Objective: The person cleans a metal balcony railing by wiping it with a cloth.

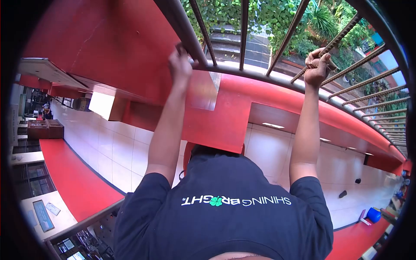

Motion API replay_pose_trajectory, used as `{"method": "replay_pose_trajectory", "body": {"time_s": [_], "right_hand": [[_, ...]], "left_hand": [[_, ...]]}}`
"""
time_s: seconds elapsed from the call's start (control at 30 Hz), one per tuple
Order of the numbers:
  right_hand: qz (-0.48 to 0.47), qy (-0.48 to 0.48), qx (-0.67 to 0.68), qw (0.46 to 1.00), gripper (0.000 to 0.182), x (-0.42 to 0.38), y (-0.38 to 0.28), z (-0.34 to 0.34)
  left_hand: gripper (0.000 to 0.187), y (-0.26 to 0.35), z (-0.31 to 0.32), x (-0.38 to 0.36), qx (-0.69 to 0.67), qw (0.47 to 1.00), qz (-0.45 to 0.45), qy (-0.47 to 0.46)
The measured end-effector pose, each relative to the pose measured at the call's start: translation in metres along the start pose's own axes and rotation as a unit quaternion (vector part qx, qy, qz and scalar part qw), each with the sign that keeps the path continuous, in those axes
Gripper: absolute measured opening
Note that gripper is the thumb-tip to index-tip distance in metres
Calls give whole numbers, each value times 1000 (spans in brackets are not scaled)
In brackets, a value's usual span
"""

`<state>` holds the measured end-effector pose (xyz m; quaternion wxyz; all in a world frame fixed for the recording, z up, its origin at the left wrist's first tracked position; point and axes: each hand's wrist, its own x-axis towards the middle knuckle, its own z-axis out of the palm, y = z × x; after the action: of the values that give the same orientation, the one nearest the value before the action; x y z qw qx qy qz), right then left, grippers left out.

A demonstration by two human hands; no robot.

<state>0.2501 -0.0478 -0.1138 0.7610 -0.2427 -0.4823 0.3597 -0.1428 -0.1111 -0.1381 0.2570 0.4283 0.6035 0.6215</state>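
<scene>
My right hand [317, 68] is closed round a ribbed metal bar [342, 34] of the window grille, thumb on the near side. A small dark brown edge shows beside that thumb. Smeared by motion, my left hand [180, 65] is up at the thick dark pipe [184, 30] of the grille frame, near its lower corner. Its fingers are too blurred to make out what they hold, if anything. Below the left wrist, a shiny greyish-tan rectangular patch [207, 93] shows on the red ledge [212, 130]. Both arms reach up and forward over the ledge.
A red wall [95, 39] rises at the left, with a white box-like block [102, 105] below it. Pale floor tiles [273, 149] lie under the ledge. A blue container [373, 215] stands far right. Green plants [277, 13] and steps [227, 43] show beyond the bars.
</scene>
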Motion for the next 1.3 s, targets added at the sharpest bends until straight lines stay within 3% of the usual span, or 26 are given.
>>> {"method": "replay_pose_trajectory", "body": {"time_s": [0.07, 0.1, 0.17, 0.23, 0.3, 0.33, 0.4, 0.43, 0.5, 0.57, 0.6, 0.63, 0.7, 0.73, 0.8, 0.87, 0.9, 0.97, 1.03, 1.07, 1.1, 1.17, 1.27, 1.3], "right_hand": [[6, 0, -9, 1000, 55, -3, -1, 1], [-3, 10, -23, 1000, 55, -3, -4, 5], [-16, 16, -33, 999, 55, -3, -6, 6], [-21, 12, -24, 999, 55, 0, -3, 6], [-24, 6, -24, 999, 56, 0, 2, -1], [-25, 8, -28, 999, 57, -2, -3, 3], [22, 14, -11, 1000, 58, 0, -1, -1], [-2, 0, -4, 1000, 57, -1, 1, -1], [8, 13, 1, 1000, 57, 0, 6, -4], [15, 23, -16, 1000, 59, -1, -2, 2], [-29, 18, -29, 999, 61, 0, 1, 0], [-30, 20, -35, 999, 62, -1, -1, 2], [-31, 23, -34, 999, 63, -2, -10, 10], [-32, 22, -31, 999, 63, -3, -8, 6], [-19, 2, -29, 999, 62, 1, 2, -6], [-34, 13, -35, 999, 62, 1, -3, 3], [-31, 20, -35, 999, 62, 0, -2, 3], [-21, 25, -31, 999, 63, -2, -3, 3], [-23, 16, -29, 999, 63, -1, -4, 3], [-26, 17, -28, 999, 62, -2, -4, 3], [-30, 6, -22, 999, 62, -2, -5, 3], [-30, 6, -8, 999, 63, -1, -2, 1], [-39, 15, -26, 999, 63, -3, -6, 7], [-40, 12, -30, 999, 63, -3, -5, 6]], "left_hand": [[37, 120, -7, 21, -116, 989, 94, 7], [37, 147, -12, 26, -115, 989, 91, 6], [36, 176, -21, 28, -89, 976, 201, 1], [38, 109, 3, 4, -113, 986, 110, 51], [39, 19, 11, -28, 74, 992, -104, 13], [39, 16, 8, -25, 74, 992, -106, 13], [39, 18, -1, 3, -22, 999, 27, 5], [39, 83, -7, 11, 4, 999, 38, 22], [39, 164, -18, 18, -74, 982, 172, 31], [39, 161, -12, 5, -51, 982, 176, 35], [39, 156, -5, -3, -26, 982, 180, 48], [38, 120, 3, -9, 5, 985, 163, 49], [37, 10, 12, -19, 59, 995, -83, 21], [36, -14, 14, -39, 142, 987, -71, 28], [36, -1, 17, -34, -10, 994, -97, 46], [35, 84, 13, -11, -52, 987, 130, 78], [35, 84, 10, -8, -50, 987, 133, 76], [36, 70, 1, -14, 173, 968, 169, 68], [36, 51, -3, -16, 383, 899, 200, 64], [37, 31, 2, -42, 298, 939, 169, 31], [35, -1, -5, -56, 331, 918, 219, 9], [33, 3, -10, -80, 276, 943, 168, -82], [32, 43, 3, -78, 178, 969, 168, 8], [31, 52, 0, -69, 153, 979, 132, 32]]}}
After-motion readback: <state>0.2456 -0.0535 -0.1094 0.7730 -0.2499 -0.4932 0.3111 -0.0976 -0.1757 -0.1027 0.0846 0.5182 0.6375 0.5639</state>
